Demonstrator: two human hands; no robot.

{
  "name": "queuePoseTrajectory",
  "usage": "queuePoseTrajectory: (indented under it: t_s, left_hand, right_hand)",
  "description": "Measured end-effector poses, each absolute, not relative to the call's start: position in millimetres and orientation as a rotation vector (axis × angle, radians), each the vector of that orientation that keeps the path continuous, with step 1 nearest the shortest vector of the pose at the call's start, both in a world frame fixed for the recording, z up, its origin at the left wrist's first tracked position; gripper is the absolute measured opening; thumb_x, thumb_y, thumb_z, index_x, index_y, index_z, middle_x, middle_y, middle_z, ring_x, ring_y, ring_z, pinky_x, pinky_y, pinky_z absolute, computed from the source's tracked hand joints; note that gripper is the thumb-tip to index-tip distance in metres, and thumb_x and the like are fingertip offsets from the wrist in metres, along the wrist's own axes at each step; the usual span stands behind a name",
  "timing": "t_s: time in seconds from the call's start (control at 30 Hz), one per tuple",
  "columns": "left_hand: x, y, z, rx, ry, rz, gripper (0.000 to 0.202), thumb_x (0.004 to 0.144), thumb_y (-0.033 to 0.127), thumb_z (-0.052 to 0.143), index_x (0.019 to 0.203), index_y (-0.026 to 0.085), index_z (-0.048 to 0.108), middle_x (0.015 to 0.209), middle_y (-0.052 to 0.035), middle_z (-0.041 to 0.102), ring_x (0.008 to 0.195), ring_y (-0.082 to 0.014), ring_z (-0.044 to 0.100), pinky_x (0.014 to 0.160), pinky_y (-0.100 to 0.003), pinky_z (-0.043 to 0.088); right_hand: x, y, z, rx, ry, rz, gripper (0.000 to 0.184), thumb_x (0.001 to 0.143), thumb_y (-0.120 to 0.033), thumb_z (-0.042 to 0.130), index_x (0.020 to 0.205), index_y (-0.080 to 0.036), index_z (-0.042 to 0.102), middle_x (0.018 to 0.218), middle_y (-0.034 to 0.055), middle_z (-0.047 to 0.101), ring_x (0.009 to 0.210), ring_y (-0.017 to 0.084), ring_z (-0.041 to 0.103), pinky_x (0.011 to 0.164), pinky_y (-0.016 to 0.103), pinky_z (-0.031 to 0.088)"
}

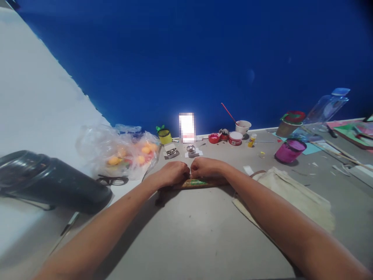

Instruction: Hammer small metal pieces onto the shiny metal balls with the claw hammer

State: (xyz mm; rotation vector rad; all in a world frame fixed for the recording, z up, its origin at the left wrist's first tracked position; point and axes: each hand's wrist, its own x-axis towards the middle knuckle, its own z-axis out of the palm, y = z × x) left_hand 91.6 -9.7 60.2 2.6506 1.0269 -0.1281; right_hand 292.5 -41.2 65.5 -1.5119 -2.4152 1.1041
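Left hand [171, 174] and right hand [205, 167], fists touching, clasp a brown strip [201, 182]. A cloth bag [294, 196] lies just right of it.

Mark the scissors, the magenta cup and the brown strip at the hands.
scissors [112, 180]: head view, on the black handles.
magenta cup [286, 154]: head view, on its side wall.
brown strip [198, 182]: head view, on its green middle patch.

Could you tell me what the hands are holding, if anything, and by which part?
The left hand and right hand both close on a brown strip lying flat on the table; the grip is at its middle, along the far edge.
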Motion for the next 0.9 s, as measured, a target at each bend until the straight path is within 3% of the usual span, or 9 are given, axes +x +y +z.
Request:
queuePoseTrajectory:
  t_s: [0.2,0.37,0.47,0.57,0.77,0.9]
  left_hand:
    - [91.1,-6.2,60.9,2.645,0.958,-0.078,0.019,0.081,0.02,0.057,0.08,0.021,0.075,0.08,-0.0045,0.074,0.071,-0.0173,0.064,0.065,-0.026,0.042]
    - [80.0,-16.1,68.3,2.373,1.076,0.604,0.019,0.086,0.03,0.059,0.082,0.019,0.075,0.085,-0.0043,0.075,0.082,-0.019,0.067,0.077,-0.03,0.049]
    - [72.5,-27.8,68.9,2.141,1.128,0.861,0.02,0.083,0.037,0.067,0.076,0.02,0.075,0.081,-0.003,0.076,0.079,-0.0198,0.067,0.077,-0.031,0.051]
    - [68.9,-41.1,66.6,2.028,1.195,0.944,0.019,0.081,0.038,0.071,0.076,0.021,0.075,0.08,-0.0019,0.076,0.077,-0.0197,0.067,0.075,-0.032,0.052]
    - [69.8,-57.0,57.4,2.036,1.318,0.99,0.012,0.084,0.031,0.067,0.08,0.02,0.071,0.082,-0.0016,0.074,0.078,-0.0195,0.067,0.077,-0.031,0.051]
    - [66.6,-56.7,51.8,2.078,1.283,0.983,0.012,0.083,0.027,0.065,0.075,0.019,0.068,0.082,-0.0025,0.07,0.08,-0.0193,0.065,0.077,-0.031,0.05]
  right_hand:
    - [290.3,-41.0,60.8,-1.494,-2.297,1.089,0.019,0.08,-0.024,0.068,0.064,-0.017,0.062,0.055,-0.0042,0.055,0.056,0.011,0.049,0.054,0.024,0.032]
    - [280.4,-35.1,54.0,-1.266,-1.675,1.31,0.013,0.078,-0.023,0.074,0.072,-0.015,0.067,0.063,-0.0029,0.061,0.057,0.01,0.056,0.055,0.021,0.044]
    - [272.1,-36.2,52.9,-1.105,-1.407,1.442,0.024,0.066,-0.027,0.086,0.079,-0.016,0.069,0.069,-0.0018,0.066,0.06,0.011,0.061,0.057,0.024,0.052]
    - [264.3,-40.7,51.8,-1.033,-1.374,1.453,0.029,0.063,-0.03,0.089,0.08,-0.015,0.072,0.072,0.0001,0.069,0.064,0.012,0.062,0.057,0.024,0.054]
    - [253.0,-48.4,48.7,-1.127,-1.437,1.387,0.01,0.073,-0.022,0.08,0.079,-0.016,0.075,0.072,0.0003,0.07,0.061,0.01,0.059,0.053,0.022,0.051]
    - [249.7,-48.6,44.3,-1.158,-1.389,1.425,0.009,0.071,-0.019,0.08,0.075,-0.016,0.073,0.068,-0.0009,0.068,0.058,0.01,0.058,0.052,0.022,0.05]
